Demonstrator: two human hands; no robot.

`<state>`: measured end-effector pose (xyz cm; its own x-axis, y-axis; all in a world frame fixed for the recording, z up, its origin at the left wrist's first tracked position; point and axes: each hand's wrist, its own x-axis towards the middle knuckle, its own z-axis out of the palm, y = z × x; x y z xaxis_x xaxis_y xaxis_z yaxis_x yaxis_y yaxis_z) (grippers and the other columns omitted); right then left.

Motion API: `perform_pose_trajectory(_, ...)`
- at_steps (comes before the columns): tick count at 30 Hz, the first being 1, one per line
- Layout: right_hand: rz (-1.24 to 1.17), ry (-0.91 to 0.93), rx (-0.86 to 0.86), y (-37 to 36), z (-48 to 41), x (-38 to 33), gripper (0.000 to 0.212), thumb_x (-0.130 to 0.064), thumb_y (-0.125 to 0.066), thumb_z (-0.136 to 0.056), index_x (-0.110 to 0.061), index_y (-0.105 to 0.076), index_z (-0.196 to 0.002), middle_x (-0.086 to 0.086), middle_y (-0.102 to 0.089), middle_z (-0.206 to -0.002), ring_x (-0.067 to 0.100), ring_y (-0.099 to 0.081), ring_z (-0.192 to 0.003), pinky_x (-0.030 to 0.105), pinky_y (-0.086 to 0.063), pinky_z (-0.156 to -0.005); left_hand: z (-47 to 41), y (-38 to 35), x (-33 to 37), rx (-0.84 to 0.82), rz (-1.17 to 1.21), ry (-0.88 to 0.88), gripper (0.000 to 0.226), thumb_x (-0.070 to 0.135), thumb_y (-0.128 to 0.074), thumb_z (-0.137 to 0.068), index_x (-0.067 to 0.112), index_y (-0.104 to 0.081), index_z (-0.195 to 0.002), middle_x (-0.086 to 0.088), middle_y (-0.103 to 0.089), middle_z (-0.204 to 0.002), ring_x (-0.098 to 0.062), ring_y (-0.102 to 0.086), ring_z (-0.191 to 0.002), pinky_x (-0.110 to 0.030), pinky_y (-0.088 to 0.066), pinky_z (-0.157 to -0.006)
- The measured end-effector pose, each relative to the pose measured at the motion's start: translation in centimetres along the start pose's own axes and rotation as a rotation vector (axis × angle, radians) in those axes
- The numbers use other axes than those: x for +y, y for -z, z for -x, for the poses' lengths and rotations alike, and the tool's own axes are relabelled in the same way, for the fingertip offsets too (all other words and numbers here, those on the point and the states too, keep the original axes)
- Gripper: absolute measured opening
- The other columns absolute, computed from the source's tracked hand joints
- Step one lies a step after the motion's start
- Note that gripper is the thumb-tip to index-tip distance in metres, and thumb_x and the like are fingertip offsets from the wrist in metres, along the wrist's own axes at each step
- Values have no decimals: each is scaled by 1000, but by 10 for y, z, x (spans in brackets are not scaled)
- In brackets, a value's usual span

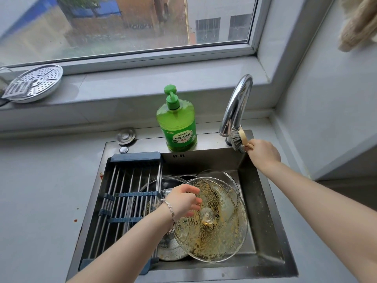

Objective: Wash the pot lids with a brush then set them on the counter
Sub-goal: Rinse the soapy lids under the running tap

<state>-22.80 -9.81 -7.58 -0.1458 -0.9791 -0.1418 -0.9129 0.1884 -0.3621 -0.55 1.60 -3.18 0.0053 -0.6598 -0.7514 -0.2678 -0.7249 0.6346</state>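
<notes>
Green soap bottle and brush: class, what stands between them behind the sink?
The chrome faucet stands between the soap bottle and the brush, which the right hand holds; the head view shows it.

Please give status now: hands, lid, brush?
Right hand grips brush beside faucet. Left hand, fingers relaxed, at soiled glass lid in sink. Other lids beneath it.

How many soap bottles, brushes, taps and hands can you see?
soap bottle: 1
brush: 1
tap: 1
hands: 2, the left hand and the right hand
Total: 5
</notes>
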Motion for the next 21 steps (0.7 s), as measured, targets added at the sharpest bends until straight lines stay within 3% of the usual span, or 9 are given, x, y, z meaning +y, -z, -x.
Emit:
perform_pose_trajectory(4, -191, 20, -53, 9, 32, -19, 27, -30, -57, -89, -15, -59, -112, 4, -65, -103, 29, -58, -95, 30, -43, -72, -5, -4, 9, 83, 132, -81, 43, -2, -40, -92, 9, -41, -133, -9, -59, -97, -17, -58, -83, -29, -51, -72)
perform_pose_trajectory(8, -435, 73, -283, 16, 97, -52, 18, -30, -41, -98, -19, -55, -99, -8, -58, -79, 19, -60, -82, 25, -39, -60, -9, -20, 26, 126, 396, -195, 55, 19, -44, -96, 21, -21, -146, -9, -44, -135, -24, -46, -120, -40, -45, -93)
perform_pose_trajectory(10, -559, 120, -337, 13, 127, -64, 26, -26, -35, -100, -25, -56, -115, -12, -59, -86, 12, -55, -82, 27, -42, -70, -9, -35, 34, 85, 450, -215, 59, 28, -51, -93, 23, -23, -145, -7, -43, -131, -24, -46, -119, -44, -45, -96)
perform_pose_trajectory(12, -633, 120, -327, 9, 145, -71, 34, -25, -33, -101, -32, -48, -130, -12, -60, -102, 10, -56, -92, 29, -45, -83, -14, -44, 38, 153, 356, -238, 49, 32, -58, -88, 16, -44, -132, -5, -55, -119, -22, -55, -107, -42, -48, -93)
perform_pose_trajectory(14, -613, 86, -299, 4, 150, -74, 30, -23, -32, -101, -27, -54, -121, -8, -62, -93, 13, -57, -82, 31, -46, -73, -19, -45, 40, 288, 224, -277, 22, 31, -56, -88, 11, -61, -96, -6, -63, -89, -23, -59, -88, -36, -50, -85)
perform_pose_trajectory(16, -557, 50, -304, 2, 152, -73, 27, -22, -32, -100, -19, -58, -109, -6, -57, -79, 11, -51, -69, 29, -41, -61, -21, -41, 42, 362, -75, -331, 30, 29, -44, -94, 8, -56, -77, -9, -59, -77, -29, -55, -83, -33, -44, -76)
perform_pose_trajectory(18, -477, 51, -292, 3, 152, -73, 28, -23, -31, -100, -16, -59, -104, 0, -61, -86, 17, -55, -77, 32, -46, -68, -23, -40, 46, 375, -368, -379, 34, 24, -33, -98, 3, -59, -91, -15, -63, -98, -33, -56, -97, -35, -43, -83)
perform_pose_trajectory(21, -364, 70, -242, 7, 151, -73, 28, -21, -28, -100, -18, -55, -108, 4, -61, -92, 26, -55, -83, 36, -46, -71, -28, -41, 54, 428, -459, -369, 33, 15, -30, -98, 2, -52, -117, -17, -58, -119, -33, -53, -111, -35, -41, -89)
